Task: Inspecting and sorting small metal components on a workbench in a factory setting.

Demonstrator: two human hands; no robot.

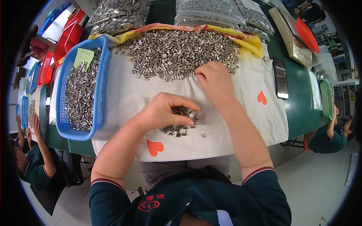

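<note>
A broad heap of small shiny metal sleeves [166,52] lies spread on a white cloth [124,98]. At the heap's near right edge is my right hand [215,81], its fingers curled and pinched together; whatever they may hold is hidden. Closer to me, my left hand [164,111] curves thumb and fingers around a cluster of metal sleeves [193,114]. Below its palm, a smaller pile of sleeves [177,130] rests on the cloth, partly covered by the hand. One loose sleeve [204,135] lies to the right of that pile.
A blue plastic basket [102,81] full of sleeves, with a yellow-green note [83,57], stands left. Clear bags of metal parts [209,13] line the back behind a yellow-and-red cloth edge [249,42]. A phone [280,78] lies right. Other people sit at both sides.
</note>
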